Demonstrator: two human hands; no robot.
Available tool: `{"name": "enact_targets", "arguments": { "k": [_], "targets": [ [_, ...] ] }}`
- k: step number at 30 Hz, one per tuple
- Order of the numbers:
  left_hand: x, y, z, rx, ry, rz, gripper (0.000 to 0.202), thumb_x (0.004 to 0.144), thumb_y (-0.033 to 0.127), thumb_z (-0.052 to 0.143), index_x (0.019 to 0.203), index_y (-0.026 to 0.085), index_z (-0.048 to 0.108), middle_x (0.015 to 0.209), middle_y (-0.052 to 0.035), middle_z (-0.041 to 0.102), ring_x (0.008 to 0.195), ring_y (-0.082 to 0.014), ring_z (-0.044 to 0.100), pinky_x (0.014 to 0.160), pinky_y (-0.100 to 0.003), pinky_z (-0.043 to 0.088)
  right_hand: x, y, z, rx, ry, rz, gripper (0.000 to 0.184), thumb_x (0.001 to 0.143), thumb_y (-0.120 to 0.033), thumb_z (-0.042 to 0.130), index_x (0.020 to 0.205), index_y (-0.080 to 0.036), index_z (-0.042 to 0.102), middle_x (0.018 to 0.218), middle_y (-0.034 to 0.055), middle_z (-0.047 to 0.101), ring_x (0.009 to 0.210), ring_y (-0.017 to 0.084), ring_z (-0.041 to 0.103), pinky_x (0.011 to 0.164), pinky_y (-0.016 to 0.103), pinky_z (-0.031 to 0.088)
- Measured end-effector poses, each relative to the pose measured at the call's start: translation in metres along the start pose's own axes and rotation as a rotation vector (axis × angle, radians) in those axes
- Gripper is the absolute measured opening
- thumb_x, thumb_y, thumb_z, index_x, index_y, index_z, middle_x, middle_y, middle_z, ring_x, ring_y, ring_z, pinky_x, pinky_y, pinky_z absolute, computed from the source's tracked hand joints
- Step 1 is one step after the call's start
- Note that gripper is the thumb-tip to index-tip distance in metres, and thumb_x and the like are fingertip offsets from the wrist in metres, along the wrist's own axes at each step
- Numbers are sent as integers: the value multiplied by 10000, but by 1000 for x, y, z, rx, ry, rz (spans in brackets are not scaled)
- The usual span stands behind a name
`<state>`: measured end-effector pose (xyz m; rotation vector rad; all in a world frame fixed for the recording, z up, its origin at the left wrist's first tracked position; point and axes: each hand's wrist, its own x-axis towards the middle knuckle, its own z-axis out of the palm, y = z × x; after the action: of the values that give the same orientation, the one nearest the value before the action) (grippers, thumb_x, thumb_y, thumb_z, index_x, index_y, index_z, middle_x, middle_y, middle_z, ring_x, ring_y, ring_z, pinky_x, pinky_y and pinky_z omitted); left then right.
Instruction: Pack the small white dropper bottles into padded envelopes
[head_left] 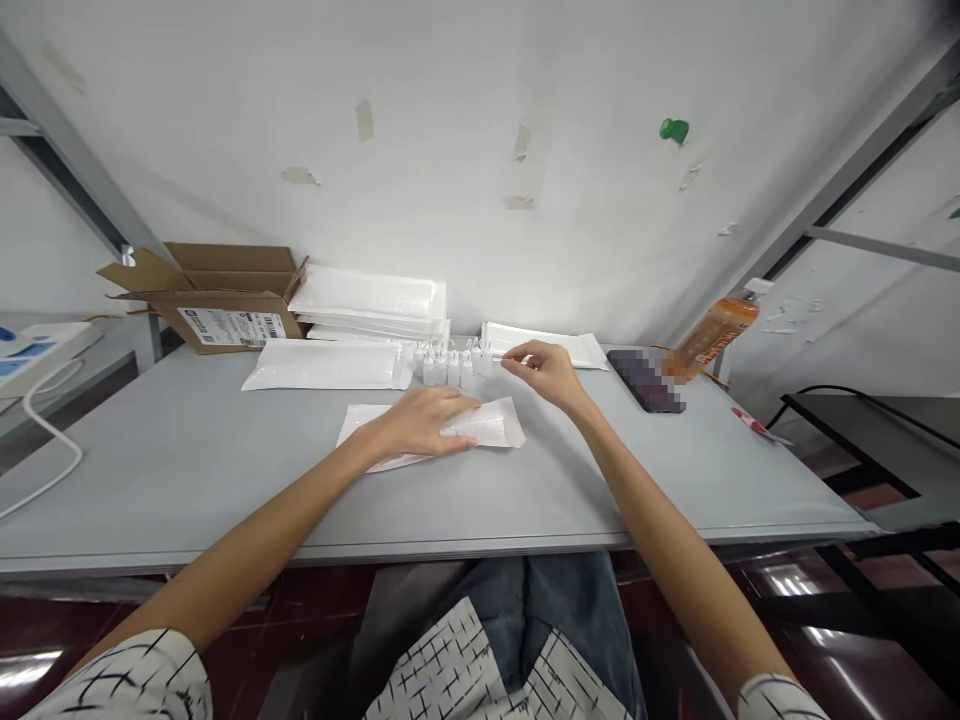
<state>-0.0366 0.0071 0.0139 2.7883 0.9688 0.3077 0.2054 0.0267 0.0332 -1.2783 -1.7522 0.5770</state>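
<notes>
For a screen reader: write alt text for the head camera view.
A person's left hand rests on a white padded envelope on a grey table, while the right hand reaches toward a row of small white bottles. Stacked envelopes and an open cardboard box sit behind them, with a dark phone and an orange drink bottle to the right.

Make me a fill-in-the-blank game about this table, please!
The left hand rests on a white padded envelope lying on the table, which is coloured ____.
The small white bottles stand in a ____ beside the right hand.
The cardboard box sits to the ____ of the stack of white envelopes.

Missing words: grey, row, left.
</notes>
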Motion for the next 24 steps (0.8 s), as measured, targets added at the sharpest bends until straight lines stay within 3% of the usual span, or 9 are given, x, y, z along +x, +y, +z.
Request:
{"name": "enact_targets", "arguments": {
  "k": [6,9,12,14,18,21,24],
  "targets": [
    [-4,-16,-11,-30,-38,-37,534,842,570,585,1268,249,612,1219,-48,670,1069,-252,630,838,-313,459,25,-12,55,-290,66,-77,146,807,-312,657,860,-203,740,770,14,707,677,159,583,642,292,405],
    [-4,-19,-11,-38,-36,-40,521,841,574,580,1249,253,626,1186,-39,685,1039,-247,638,822,-307,455,26,-9,64,-245,32,-108,114,797,-233,618,786,-202,728,777,13,712,692,162,597,637,291,411],
    [-4,-19,-13,-29,-28,-79,515,851,567,560,1247,246,631,1178,-41,692,1033,-255,640,789,-309,454,20,-5,46,48,11,-71,114,771,-262,638,749,-179,712,782,30,702,603,136,567,568,281,414],
    [-4,-18,-14,-23,-28,-108,505,856,561,549,1240,245,637,1182,-40,693,1041,-261,638,761,-306,449,14,0,24,259,38,48,164,742,-330,683,743,-168,701,768,32,681,476,96,485,469,273,354],
    [-3,-16,-18,-36,-48,-131,484,847,559,555,1206,250,657,1155,-29,705,1014,-257,640,724,-296,434,0,19,-12,483,115,193,192,660,-332,750,652,-157,672,617,6,595,414,67,413,415,251,219],
    [-3,-15,-19,-41,-42,-150,465,852,555,549,1181,248,668,1131,-28,710,977,-257,643,705,-295,429,-8,33,-19,524,8,288,205,606,-325,788,644,-152,685,601,9,597,424,70,425,416,246,189],
    [-2,-15,-17,-70,-15,-158,466,867,556,535,1190,245,661,1126,-29,707,971,-256,639,720,-302,438,-11,37,-12,510,-91,333,230,596,-347,803,664,-149,708,642,27,636,447,73,450,419,243,206]
  ]
}}
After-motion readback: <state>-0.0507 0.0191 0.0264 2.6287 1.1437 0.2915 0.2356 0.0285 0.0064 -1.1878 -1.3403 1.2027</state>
